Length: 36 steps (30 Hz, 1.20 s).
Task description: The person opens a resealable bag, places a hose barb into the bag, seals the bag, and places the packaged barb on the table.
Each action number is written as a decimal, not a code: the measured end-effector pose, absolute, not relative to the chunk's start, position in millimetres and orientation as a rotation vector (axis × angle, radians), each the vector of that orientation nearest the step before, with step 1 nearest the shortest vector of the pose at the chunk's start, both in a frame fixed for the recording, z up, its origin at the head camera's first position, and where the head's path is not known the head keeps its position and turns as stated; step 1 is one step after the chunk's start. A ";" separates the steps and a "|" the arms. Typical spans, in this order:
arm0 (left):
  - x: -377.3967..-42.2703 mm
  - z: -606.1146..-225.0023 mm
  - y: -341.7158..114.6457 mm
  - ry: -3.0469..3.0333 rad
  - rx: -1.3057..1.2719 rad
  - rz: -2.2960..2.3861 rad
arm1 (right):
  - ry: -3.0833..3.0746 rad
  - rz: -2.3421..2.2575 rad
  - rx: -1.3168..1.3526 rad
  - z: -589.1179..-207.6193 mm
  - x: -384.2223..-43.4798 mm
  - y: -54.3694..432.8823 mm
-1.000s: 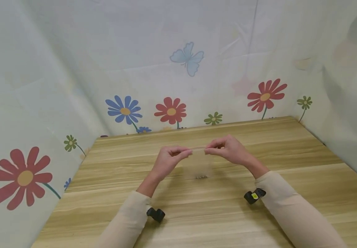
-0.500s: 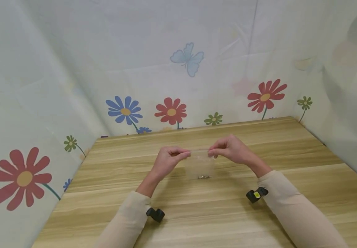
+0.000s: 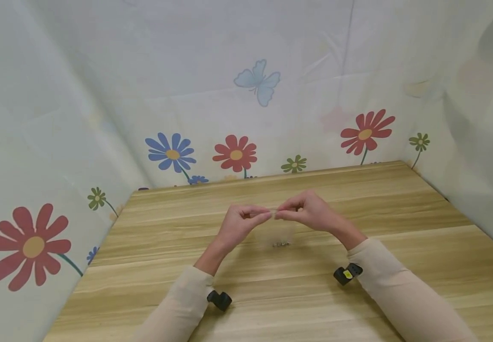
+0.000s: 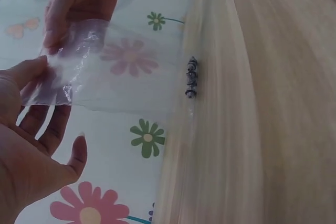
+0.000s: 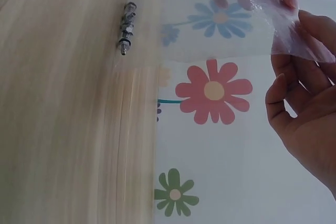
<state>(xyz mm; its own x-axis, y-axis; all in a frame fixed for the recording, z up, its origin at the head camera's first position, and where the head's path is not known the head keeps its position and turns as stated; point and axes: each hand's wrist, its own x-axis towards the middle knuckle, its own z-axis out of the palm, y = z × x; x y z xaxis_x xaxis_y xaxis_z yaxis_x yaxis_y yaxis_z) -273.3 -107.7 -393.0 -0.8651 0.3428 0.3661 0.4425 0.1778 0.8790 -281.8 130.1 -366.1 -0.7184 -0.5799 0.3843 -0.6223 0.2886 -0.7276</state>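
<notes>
A clear plastic bag (image 3: 275, 232) hangs between my hands, its top edge pinched by both. Small metal hardware pieces (image 3: 281, 244) lie in a row along its bottom, silvery with dark rings in the left wrist view. My left hand (image 3: 234, 228) grips the left part of the top edge between thumb and fingers. The right hand (image 3: 314, 213) pinches the same edge close beside it, with the fingertips nearly meeting. In the right wrist view the bag (image 5: 210, 40) looks creased and shiny near the fingers and smooth lower down.
Beneath the hands spreads a wood-grain table (image 3: 178, 218). White cloth (image 3: 195, 61) printed with flowers and a butterfly hangs behind it and at both sides. Each wrist wears a small black camera, such as the left camera (image 3: 219, 300).
My hands first spread slightly apart along the bag's top edge, then came together, the right moving left and the left moving right. The bag stays held, its metal pieces at the bottom.
</notes>
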 end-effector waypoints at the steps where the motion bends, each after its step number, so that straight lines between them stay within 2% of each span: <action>1: -272.9 -393.5 -107.0 -2.334 -0.780 -1.801 | -2.474 1.439 1.161 -366.6 -281.5 129.2; 14: -271.8 -389.9 -117.5 -2.347 -0.791 -1.742 | -2.502 1.297 1.127 -362.2 -280.0 133.7; 22: -250.9 -373.1 -125.5 -2.411 -0.809 -1.814 | -2.568 1.345 1.261 -341.5 -259.0 142.9; 28: -236.3 -367.7 -128.5 -2.545 -0.683 -1.942 | -2.667 1.400 1.299 -343.4 -251.8 145.6; 36: -265.5 -392.6 -136.2 -2.776 -0.595 -1.757 | -2.844 1.354 1.166 -366.1 -279.8 140.1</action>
